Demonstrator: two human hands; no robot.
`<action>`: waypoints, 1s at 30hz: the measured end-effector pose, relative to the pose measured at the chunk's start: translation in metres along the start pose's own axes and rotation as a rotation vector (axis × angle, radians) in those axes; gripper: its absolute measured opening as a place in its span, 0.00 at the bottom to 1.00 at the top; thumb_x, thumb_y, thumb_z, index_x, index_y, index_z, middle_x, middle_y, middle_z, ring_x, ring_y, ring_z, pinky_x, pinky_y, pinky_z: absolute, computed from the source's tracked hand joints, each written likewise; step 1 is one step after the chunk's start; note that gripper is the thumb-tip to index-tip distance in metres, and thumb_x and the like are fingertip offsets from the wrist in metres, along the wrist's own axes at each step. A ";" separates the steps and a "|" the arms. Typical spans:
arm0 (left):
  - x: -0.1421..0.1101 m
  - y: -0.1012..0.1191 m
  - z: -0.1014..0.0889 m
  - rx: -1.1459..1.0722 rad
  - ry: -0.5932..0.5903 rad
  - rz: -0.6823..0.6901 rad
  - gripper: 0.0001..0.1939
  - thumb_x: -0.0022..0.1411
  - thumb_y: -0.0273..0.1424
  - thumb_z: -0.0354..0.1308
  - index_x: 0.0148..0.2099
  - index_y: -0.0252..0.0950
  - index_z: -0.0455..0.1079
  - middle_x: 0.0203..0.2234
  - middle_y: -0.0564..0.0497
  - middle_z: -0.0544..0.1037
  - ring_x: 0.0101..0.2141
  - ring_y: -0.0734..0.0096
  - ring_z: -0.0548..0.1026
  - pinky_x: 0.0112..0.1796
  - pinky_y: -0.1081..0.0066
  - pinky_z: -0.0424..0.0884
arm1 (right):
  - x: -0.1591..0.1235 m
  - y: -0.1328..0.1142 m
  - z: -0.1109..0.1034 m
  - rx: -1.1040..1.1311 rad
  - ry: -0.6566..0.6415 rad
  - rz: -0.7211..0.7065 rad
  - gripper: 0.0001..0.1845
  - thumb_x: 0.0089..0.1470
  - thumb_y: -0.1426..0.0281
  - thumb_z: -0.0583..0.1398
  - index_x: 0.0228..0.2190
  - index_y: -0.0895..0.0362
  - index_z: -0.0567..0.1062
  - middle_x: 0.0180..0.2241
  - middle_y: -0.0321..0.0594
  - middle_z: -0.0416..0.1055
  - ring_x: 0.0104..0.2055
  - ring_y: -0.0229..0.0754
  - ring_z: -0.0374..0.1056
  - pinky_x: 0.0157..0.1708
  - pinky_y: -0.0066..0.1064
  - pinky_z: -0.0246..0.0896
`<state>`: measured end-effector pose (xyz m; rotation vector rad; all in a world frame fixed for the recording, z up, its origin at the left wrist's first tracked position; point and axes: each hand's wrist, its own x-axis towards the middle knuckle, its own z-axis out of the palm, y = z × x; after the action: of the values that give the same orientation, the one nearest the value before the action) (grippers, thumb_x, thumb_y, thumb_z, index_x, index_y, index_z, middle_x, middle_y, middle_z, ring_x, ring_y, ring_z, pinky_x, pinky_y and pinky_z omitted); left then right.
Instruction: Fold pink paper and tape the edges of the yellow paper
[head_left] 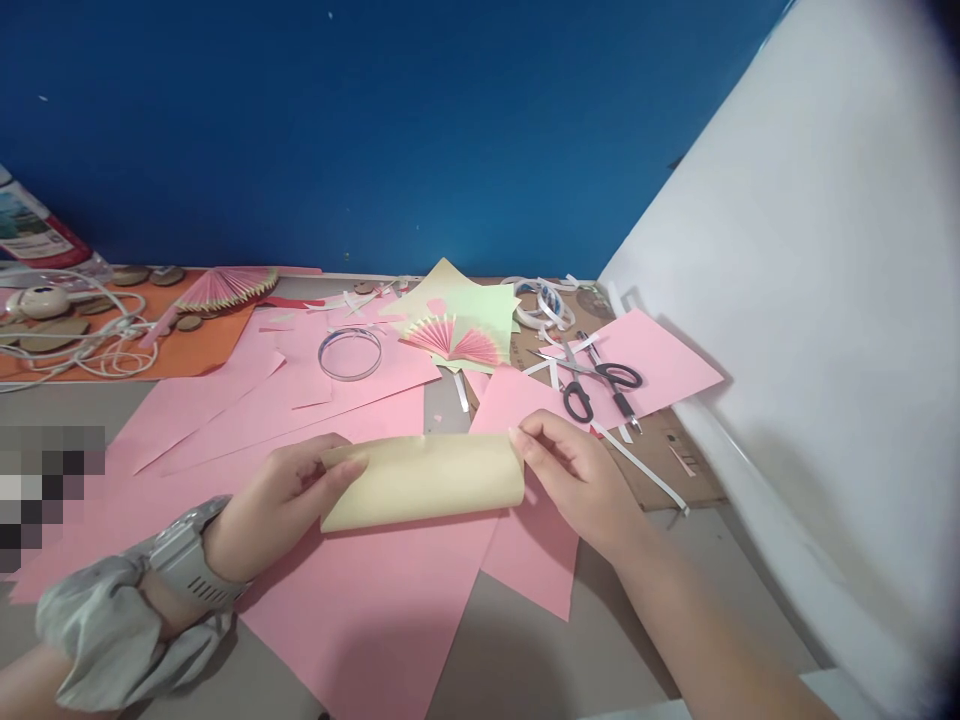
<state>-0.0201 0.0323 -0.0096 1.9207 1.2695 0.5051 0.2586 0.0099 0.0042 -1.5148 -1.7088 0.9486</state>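
A pale yellow sheet of paper (424, 485), bent over along its length, is held level between my two hands. My left hand (300, 485) pinches its left end, thumb on the near face. At the opposite end, my right hand (566, 465) grips the upper right corner between thumb and fingers. Beneath it lie large pink paper sheets (390, 610). Just beyond, a pleated pink paper fan (454, 340) rests on light green paper (484, 300). Black-handled scissors (592, 378) lie past my right hand, with a pen (624, 405) alongside.
A roll of tape (350, 355) lies on the pink sheets. White tape rolls (541, 303) sit at the back near cardboard (675, 455). On the left are orange paper (217, 335), another pleated fan (229, 288), a white cable (112, 345) and a bottle (37, 230). A white wall (825, 250) borders the right.
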 end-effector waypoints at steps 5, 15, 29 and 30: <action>0.001 0.002 -0.001 -0.088 -0.032 -0.026 0.17 0.65 0.42 0.45 0.33 0.36 0.67 0.22 0.54 0.68 0.23 0.74 0.65 0.23 0.76 0.64 | -0.001 0.001 0.001 0.005 0.020 0.019 0.17 0.61 0.61 0.48 0.22 0.54 0.57 0.22 0.31 0.54 0.25 0.35 0.52 0.25 0.27 0.49; 0.000 0.003 0.001 -0.027 -0.041 -0.019 0.18 0.64 0.42 0.46 0.28 0.35 0.65 0.23 0.54 0.68 0.24 0.74 0.66 0.24 0.76 0.63 | 0.001 0.002 0.000 0.079 -0.111 0.012 0.11 0.58 0.61 0.54 0.28 0.54 0.66 0.28 0.33 0.65 0.30 0.36 0.62 0.29 0.26 0.57; -0.011 -0.011 0.005 0.108 0.175 0.679 0.14 0.58 0.20 0.49 0.45 0.39 0.64 0.28 0.52 0.74 0.29 0.72 0.73 0.31 0.74 0.70 | 0.004 0.006 0.012 -0.386 -0.139 -0.619 0.12 0.60 0.71 0.52 0.45 0.55 0.69 0.39 0.39 0.74 0.43 0.39 0.65 0.45 0.35 0.58; -0.010 -0.011 0.006 0.132 0.173 0.699 0.14 0.58 0.20 0.50 0.45 0.38 0.64 0.27 0.51 0.74 0.29 0.71 0.73 0.31 0.73 0.70 | 0.003 0.005 0.015 -0.435 -0.078 -0.653 0.12 0.59 0.69 0.54 0.44 0.56 0.69 0.38 0.39 0.74 0.44 0.40 0.65 0.49 0.37 0.55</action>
<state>-0.0268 0.0229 -0.0212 2.4647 0.7062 0.9709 0.2483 0.0122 -0.0076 -1.0296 -2.3601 0.3064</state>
